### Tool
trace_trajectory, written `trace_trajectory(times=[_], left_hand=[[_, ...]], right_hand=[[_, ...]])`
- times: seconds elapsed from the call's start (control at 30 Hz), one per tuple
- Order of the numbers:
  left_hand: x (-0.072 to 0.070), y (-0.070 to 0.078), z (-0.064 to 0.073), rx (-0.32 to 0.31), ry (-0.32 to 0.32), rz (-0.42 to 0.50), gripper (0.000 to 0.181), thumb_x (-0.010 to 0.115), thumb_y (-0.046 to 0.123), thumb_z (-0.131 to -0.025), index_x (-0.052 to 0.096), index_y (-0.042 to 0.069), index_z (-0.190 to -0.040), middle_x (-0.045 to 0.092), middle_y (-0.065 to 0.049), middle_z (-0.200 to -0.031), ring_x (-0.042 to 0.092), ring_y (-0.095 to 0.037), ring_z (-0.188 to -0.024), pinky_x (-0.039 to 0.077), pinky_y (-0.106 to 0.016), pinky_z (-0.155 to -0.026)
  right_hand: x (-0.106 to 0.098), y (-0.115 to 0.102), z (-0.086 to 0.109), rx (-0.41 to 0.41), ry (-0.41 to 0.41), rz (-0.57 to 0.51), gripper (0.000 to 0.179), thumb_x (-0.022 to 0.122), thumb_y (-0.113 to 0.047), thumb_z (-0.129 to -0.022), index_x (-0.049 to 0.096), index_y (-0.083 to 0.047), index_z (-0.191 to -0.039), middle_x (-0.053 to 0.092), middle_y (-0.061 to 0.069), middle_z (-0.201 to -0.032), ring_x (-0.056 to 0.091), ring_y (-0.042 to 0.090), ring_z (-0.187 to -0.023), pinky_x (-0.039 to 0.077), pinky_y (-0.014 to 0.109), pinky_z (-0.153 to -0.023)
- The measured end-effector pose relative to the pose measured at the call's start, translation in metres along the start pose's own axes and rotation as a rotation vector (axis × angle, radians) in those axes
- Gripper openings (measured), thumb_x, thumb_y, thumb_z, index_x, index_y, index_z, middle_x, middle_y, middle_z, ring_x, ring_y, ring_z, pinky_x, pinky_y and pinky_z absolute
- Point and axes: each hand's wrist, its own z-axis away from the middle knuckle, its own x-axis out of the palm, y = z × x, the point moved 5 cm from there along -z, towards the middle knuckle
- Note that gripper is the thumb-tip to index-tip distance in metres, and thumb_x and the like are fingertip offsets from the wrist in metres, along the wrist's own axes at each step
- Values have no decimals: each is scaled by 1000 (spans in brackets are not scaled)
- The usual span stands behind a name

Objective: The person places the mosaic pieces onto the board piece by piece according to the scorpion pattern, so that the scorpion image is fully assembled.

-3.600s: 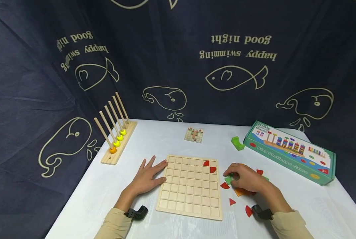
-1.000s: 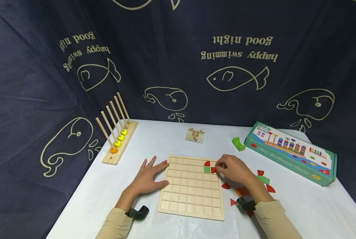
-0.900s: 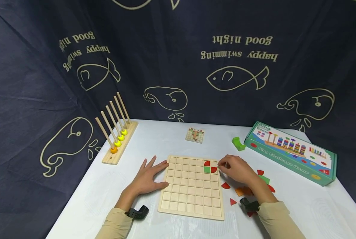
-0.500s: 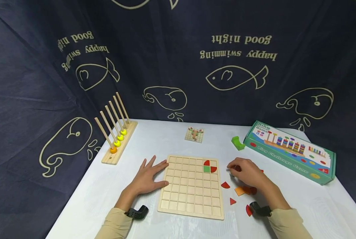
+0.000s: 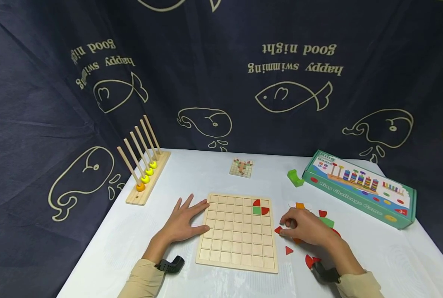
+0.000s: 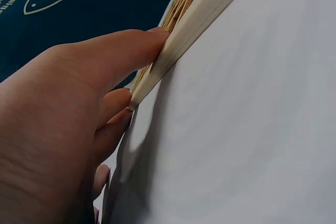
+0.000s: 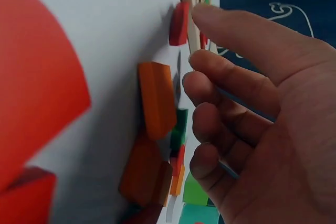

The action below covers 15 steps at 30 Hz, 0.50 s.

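Observation:
My left hand (image 5: 182,222) lies with its fingers spread at the left edge of the wooden grid board (image 5: 236,236). In the left wrist view its thumb (image 6: 139,45) rests against the board's side. My right hand (image 5: 303,225) is low over loose pieces right of the board, fingers loosely bent. Its thumb tip overlaps a red quarter-circle piece (image 5: 278,229), and a gap shows between thumb and forefinger. On the board sit two red quarter-circle pieces, an upper one (image 5: 256,203) and a lower one (image 5: 264,211), with a green square (image 5: 256,210) beside them.
Around my right hand lie a red triangle (image 5: 289,250), a green piece (image 5: 327,222), orange pieces (image 7: 156,99) and other red ones. Behind stand a pattern card (image 5: 241,168), a green arched block (image 5: 295,178), a game box (image 5: 360,188) and a peg rack (image 5: 148,182) with rings.
A green square has been set on the board by my right hand, which then moved back right to the loose pieces and down to the red quarter-circle. My left hand stays at the board's edge.

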Motion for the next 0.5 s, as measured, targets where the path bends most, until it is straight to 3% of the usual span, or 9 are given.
trace_trajectory(times=[0.13, 0.4, 0.5], left_hand=[[1, -1, 0, -4, -6, -1, 77, 59, 69, -80, 46, 28, -145, 38, 11, -150, 15, -33, -143, 3, -58, -113], [1, -1, -1, -3, -4, 4, 77, 59, 68, -81, 47, 27, -144, 38, 10, -149, 15, -33, -144, 2, -58, -113], [2, -2, -1, 0, -2, 5, 76, 59, 68, -81, 47, 28, -144, 38, 11, -149, 15, -32, -144, 2, -58, -113]], right_hand=[[5, -3, 0, 11, -9, 54, 29, 85, -40, -70, 71, -25, -91, 54, -8, -77, 49, 11, -73, 44, 26, -62], [5, -7, 2, -41, 19, 80, 21, 75, -16, -80, 75, -23, -100, 55, -12, -83, 50, 11, -76, 47, 26, -66], [5, -8, 2, -44, 38, 89, 20, 73, -17, -81, 74, -23, -101, 54, -11, -84, 50, 11, -76, 47, 28, -68]])
